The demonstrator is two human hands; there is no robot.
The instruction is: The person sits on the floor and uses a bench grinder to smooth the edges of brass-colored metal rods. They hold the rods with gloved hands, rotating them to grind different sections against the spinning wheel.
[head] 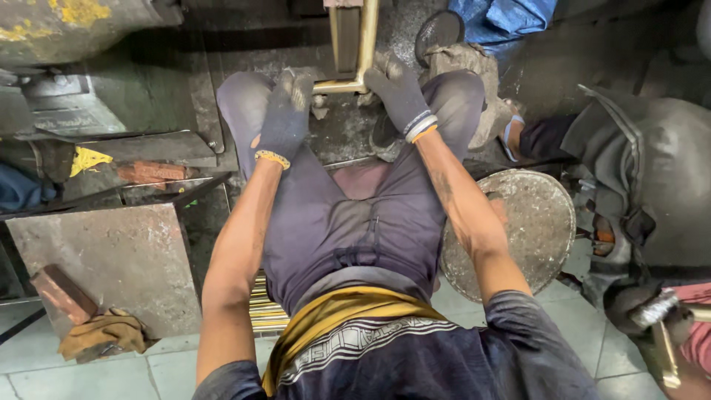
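Seated person, both arms stretched forward between the knees. Left hand (pixel 285 111) in a worn dark knit glove with a yellow cuff and a hole at the wrist, fingers folded together over the left end of a brass-coloured rectangular metal frame (pixel 355 52). Right hand (pixel 400 92) in a similar dark glove with striped cuff, fingers clamped on the frame's lower right corner. The frame stands upright just ahead of the knees, its bottom bar running between the two hands. Left: flat grey steel plate (pixel 111 259), scuffed, bearing a reddish brick block (pixel 63 294) and a crumpled ochre rag (pixel 104 335). Right: round, pitted metal disc (pixel 529 222), dull and dusty. Beneath the seat: stacked brass rods (pixel 265 307). Floor of pale tiles (pixel 96 374).
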